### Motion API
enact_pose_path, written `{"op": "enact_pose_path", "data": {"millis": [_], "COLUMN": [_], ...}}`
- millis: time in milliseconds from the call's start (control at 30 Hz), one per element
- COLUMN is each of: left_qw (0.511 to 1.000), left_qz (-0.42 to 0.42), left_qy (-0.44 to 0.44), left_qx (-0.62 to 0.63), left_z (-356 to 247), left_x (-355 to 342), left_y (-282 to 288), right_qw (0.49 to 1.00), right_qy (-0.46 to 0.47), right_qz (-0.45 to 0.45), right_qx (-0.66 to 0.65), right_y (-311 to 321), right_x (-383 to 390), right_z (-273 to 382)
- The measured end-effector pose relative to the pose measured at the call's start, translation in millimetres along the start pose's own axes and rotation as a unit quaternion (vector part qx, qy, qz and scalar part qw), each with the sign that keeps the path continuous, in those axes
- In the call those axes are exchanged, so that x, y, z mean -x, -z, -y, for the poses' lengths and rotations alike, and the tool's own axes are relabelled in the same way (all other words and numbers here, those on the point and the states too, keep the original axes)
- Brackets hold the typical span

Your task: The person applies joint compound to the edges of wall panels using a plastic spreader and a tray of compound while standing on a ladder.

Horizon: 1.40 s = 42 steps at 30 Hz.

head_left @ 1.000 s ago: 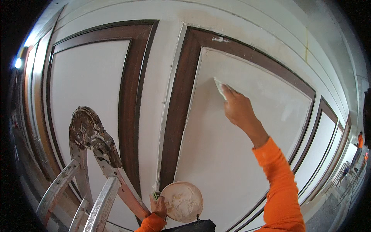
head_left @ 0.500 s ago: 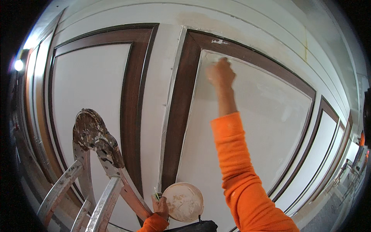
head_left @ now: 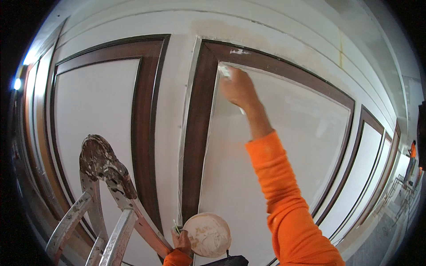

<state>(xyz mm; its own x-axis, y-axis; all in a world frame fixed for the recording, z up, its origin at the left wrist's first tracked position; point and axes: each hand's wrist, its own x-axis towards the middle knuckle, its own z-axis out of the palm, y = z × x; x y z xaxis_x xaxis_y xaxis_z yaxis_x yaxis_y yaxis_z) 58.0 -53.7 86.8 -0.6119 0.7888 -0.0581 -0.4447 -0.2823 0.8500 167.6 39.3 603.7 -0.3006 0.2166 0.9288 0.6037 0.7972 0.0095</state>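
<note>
My right hand [head_left: 239, 90] is raised to the upper left corner of a white wall panel [head_left: 275, 146], inside its dark brown wooden frame [head_left: 197, 115]. Its fingers are closed round a small whitish object [head_left: 225, 70]; a bit of white also shows below the palm. What kind of object this is, I cannot make out. Low in view, my left hand [head_left: 181, 240] grips the rim of a round tub [head_left: 207, 235] of creamy white paste. A thin green-and-white item [head_left: 176, 228] sticks up by the left fingers.
A paint-spattered metal stepladder [head_left: 106, 164] stands at the lower left, close to my left arm. Another brown-framed panel [head_left: 95, 111] lies to the left, with more frames along the wall to the right. A person in orange [head_left: 413, 150] is far off right.
My right hand has moved left along the panel's top edge into the corner. The view has shifted slightly right. My left hand still holds the tub.
</note>
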Motion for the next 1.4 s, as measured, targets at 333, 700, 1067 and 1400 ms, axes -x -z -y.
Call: {"op": "enact_pose_path", "data": {"millis": [333,700,1067,1400], "left_qw": [0.997,0.989,0.993,0.986], "left_qz": [-0.002,0.002,0.004,0.004], "left_qy": [-0.064,-0.115,-0.079,-0.124], "left_qx": [-0.034,-0.094,-0.085,-0.112], "left_z": [8,17,4,4], "left_x": [1,-7,5,0], "left_y": [-1,7,-1,0], "right_qw": [0.962,0.979,0.943,0.986], "right_qy": [0.230,0.137,0.193,0.116], "right_qz": [-0.023,0.073,0.182,0.074], "right_qx": [0.146,0.131,0.202,0.094], "right_y": [38,39,41,62], "right_x": [12,-36,-10,7], "right_z": [-50,-24,-17,-37]}}
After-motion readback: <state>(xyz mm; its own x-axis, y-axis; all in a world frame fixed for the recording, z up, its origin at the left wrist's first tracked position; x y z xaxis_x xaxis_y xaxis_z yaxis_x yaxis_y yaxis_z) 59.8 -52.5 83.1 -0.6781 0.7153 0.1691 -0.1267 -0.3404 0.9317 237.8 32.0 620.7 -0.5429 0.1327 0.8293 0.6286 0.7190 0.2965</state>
